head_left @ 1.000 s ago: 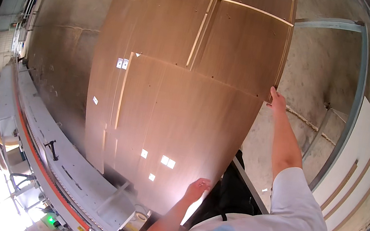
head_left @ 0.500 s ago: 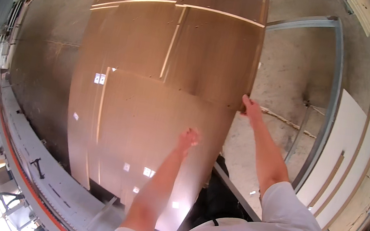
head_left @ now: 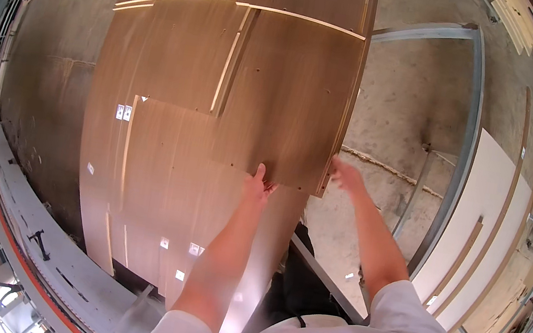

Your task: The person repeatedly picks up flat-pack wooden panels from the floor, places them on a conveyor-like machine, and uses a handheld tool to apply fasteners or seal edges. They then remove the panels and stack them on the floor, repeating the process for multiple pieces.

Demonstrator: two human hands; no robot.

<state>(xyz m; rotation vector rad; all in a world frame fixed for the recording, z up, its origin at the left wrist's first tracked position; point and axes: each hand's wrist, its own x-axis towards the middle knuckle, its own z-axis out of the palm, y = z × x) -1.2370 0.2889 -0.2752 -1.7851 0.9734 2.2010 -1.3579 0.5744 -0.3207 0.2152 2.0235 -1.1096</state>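
Observation:
A large brown wood-grain panel (head_left: 292,94) lies on top of a stack of similar brown panels (head_left: 152,183). My left hand (head_left: 259,183) reaches forward and curls its fingers onto the near edge of the top panel. My right hand (head_left: 347,176) grips the same panel at its near right corner, where the thick edge shows. The panel's near edge sits slightly raised over the panel under it. Small white labels dot the lower panels.
A grey metal frame (head_left: 462,128) stands on the concrete floor (head_left: 399,118) to the right of the stack. White boards and thin strips (head_left: 481,221) lie beyond it. A long grey machine rail (head_left: 26,233) runs along the lower left. A dark object (head_left: 292,289) sits near my body.
My left hand has come up from near my body to the panel's near edge. My right hand has stayed at the right corner while the top panel shifted toward me.

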